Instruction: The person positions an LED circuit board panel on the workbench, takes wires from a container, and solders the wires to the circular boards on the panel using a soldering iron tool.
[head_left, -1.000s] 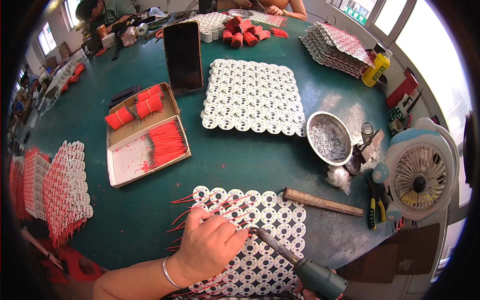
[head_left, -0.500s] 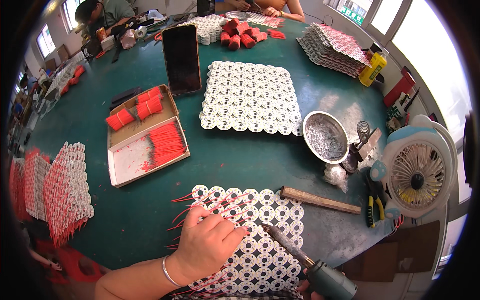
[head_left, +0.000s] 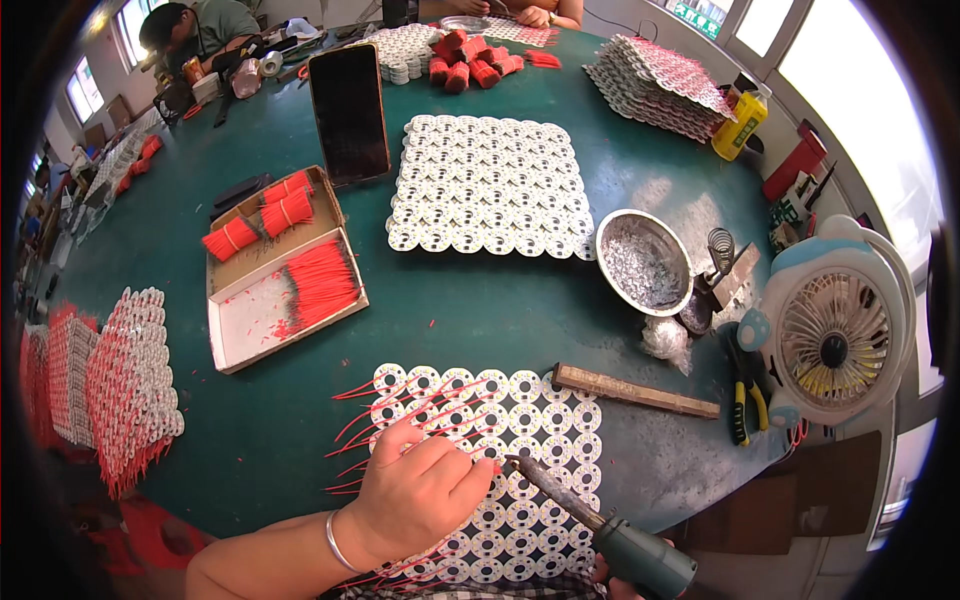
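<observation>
A panel of round white circuit boards (head_left: 587, 420) lies in front of me, joined in rows. Thin red wires (head_left: 350, 392) stick out over its left side. My left hand (head_left: 425, 490), a silver bangle at its wrist, is closed over the panel; a bit of red wire shows at its pinched thumb and fingertips. From the lower right comes a soldering iron (head_left: 640, 555) with a dark green handle, my right hand (head_left: 622, 588) closed around it, mostly hidden behind the handle. Its tip is close beside the left fingertips, over the boards.
A wooden bar (head_left: 635, 391) rests at the panel's upper right corner. Beyond are a metal bowl (head_left: 645, 262), pliers (head_left: 743, 395), a fan (head_left: 835, 330), a box of red wires (head_left: 225, 340), a phone (head_left: 348, 115) and stacked panels (head_left: 490, 185). Other people sit at the far side.
The whole view has shifted slightly. The iron's tip has come a little nearer to my left fingertips, which keep their pinch over the panel.
</observation>
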